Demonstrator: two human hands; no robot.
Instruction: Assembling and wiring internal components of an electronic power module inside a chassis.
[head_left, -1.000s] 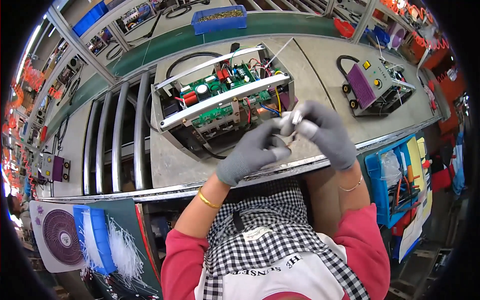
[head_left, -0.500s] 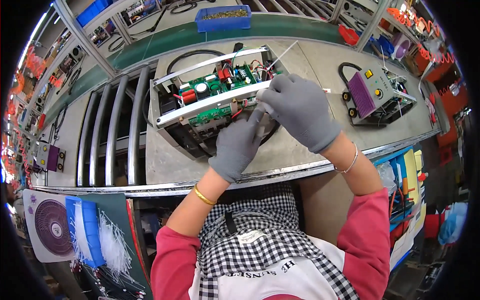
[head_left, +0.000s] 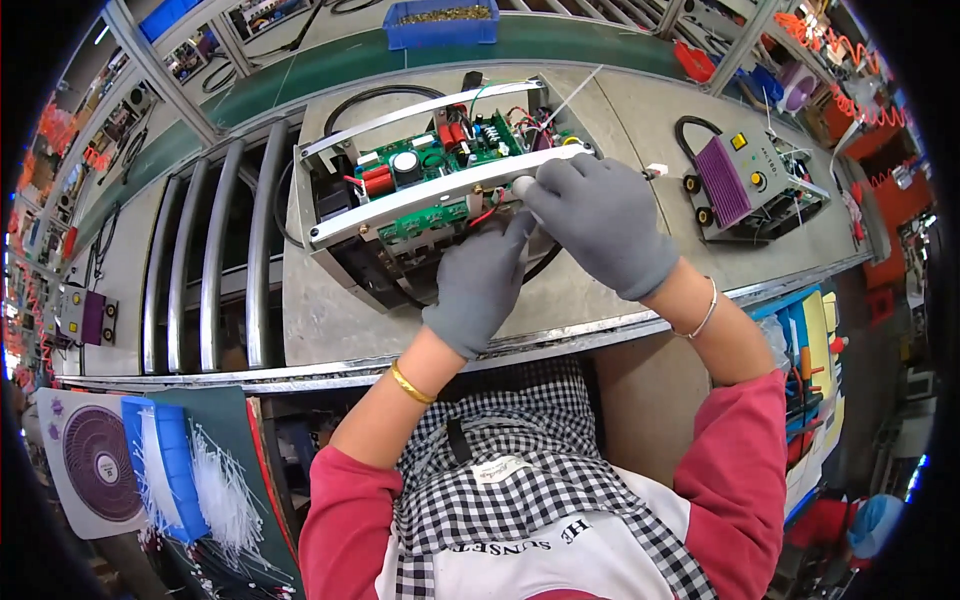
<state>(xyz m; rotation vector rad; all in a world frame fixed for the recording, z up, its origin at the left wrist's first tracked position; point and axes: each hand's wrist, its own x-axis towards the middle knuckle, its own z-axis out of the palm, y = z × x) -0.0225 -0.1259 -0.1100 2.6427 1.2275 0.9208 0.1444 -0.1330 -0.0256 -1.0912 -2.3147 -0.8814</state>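
Note:
An uncovered power unit (head_left: 345, 228) lies in front of me, its green circuit board (head_left: 440, 168) showing between two pale metal rails. At the near right part of the unit, below the near rail (head_left: 450, 194), both grey-gloved hands meet. My right hand (head_left: 605, 220) is closed, thumb and fingers pinched together near the rail's right end. My left hand (head_left: 482, 280) reaches up from below with its fingers bent together, its index fingertip close under the right thumb. What they pinch is hidden by the gloves. A red wire (head_left: 483, 216) runs beside the fingertips.
A second unit with a purple side (head_left: 722, 180) stands on the bench (head_left: 630, 290) to the right. Metal rollers (head_left: 222, 260) lie left of the work. Beyond the green belt edge sits a blue bin of small brass-coloured parts (head_left: 440, 28). White cable ties (head_left: 222, 490) hang lower left.
The view has shifted slightly. Both hands stay at the same spot on the unit, the right one turned a little and the left fingers slightly lower.

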